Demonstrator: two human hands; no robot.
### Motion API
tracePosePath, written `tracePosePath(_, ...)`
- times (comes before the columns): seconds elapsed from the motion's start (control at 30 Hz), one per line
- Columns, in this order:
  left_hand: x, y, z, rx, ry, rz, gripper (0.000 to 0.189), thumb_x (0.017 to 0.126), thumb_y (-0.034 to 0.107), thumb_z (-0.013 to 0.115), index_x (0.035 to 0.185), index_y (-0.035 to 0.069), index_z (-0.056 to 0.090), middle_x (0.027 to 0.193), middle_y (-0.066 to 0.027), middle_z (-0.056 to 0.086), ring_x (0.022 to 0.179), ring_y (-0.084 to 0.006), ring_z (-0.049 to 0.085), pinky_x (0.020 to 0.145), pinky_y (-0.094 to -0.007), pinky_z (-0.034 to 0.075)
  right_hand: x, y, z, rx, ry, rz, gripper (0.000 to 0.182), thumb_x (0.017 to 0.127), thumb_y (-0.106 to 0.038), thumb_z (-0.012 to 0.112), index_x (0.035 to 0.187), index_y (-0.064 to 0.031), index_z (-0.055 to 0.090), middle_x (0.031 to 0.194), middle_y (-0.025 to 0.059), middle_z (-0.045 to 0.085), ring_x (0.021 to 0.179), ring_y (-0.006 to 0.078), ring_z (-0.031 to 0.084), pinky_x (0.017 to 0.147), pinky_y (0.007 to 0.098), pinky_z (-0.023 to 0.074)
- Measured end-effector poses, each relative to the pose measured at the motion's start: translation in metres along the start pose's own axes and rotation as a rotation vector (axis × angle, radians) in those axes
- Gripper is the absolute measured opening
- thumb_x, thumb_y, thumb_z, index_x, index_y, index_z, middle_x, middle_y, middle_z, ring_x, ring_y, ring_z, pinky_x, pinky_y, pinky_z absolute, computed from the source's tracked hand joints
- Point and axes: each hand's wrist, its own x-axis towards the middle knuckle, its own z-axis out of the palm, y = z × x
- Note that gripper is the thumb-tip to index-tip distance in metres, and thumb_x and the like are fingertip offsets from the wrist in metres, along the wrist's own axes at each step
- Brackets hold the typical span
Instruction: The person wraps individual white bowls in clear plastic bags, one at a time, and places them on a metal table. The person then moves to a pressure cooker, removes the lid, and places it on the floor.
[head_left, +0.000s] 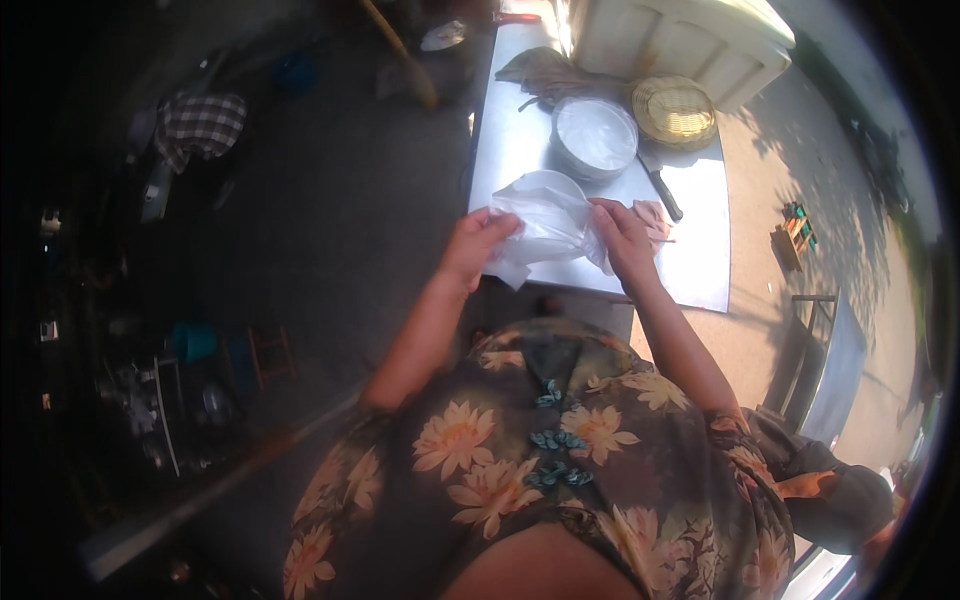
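Note:
A thin translucent plastic bag (544, 225) stretches between my two hands over the front of a metal-topped table (697, 277). My left hand (480, 238) pinches its left side, thumb on top. On the other side my right hand (621, 229) grips the bag's gathered edge. A pale round plate or bowl (551, 182) shows at the bag's far side; whether it is inside the bag I cannot tell. Just beyond stands a stack of round dishes (598, 135), the top one covered in clear plastic. Beside my right hand lies a crumpled pink cloth (652, 219).
A knife with a dark handle (664, 193) lies right of the stack. Behind are a wicker basket (673, 112), a brown cloth or bag (551, 75) and a large white box (675, 45). A low bench (832, 367) stands on the sunlit ground to the right.

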Motion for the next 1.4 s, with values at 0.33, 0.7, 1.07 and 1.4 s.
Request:
tracePosePath(0.33,-0.03,-0.009,0.04,-0.11,-0.18,0.102,0.019,0.089,0.014,0.057,0.104,0.002,0.057,0.095,-0.0074,0.063,0.087,-0.0133,0.06,0.078,-0.0267,0.047,-0.019,-0.024,0.024,-0.22,-0.291,-0.245,0.029,0.073,-0.027,0.073,0.086,-0.0043,0.06,0.078,0.0101,0.06,0.067,0.0236,0.06,0.062,0.0326,0.047)
tracePosePath(0.7,-0.015,0.043,-0.018,-0.563,0.032,0.179,0.015,0.091,0.02,0.048,0.083,0.011,0.056,0.082,-0.0002,0.06,0.083,-0.0163,0.058,0.082,-0.0365,0.046,-0.023,0.046,-0.025,0.003,-0.201,0.085,0.042,0.075,-0.03,0.073,0.104,-0.0041,0.057,0.095,0.0081,0.061,0.088,0.0154,0.058,0.074,0.0283,0.048)
tracePosePath(1.07,-0.036,0.032,0.048,0.858,-0.231,0.364,0.015,0.079,0.003,0.062,0.093,0.005,0.056,0.082,-0.0003,0.056,0.074,-0.0095,0.054,0.068,-0.0215,0.043,-0.004,-0.005,-0.011,-0.291,-0.384,-0.347,0.02,0.084,-0.024,0.061,0.085,-0.0041,0.057,0.091,0.008,0.059,0.092,0.0229,0.056,0.079,0.0379,0.0443)
tracePosePath(1.4,-0.021,0.009,-0.004,-0.038,0.005,0.072,0.015,0.085,0.002,0.046,0.097,0.002,0.055,0.084,-0.0064,0.06,0.069,-0.0142,0.058,0.067,-0.0281,0.052,-0.011,-0.022,-0.027,0.355,-0.843,0.325,0.015,0.082,-0.01,0.058,0.096,-0.0033,0.057,0.086,0.0006,0.058,0.081,0.0104,0.054,0.077,0.0251,0.0423)
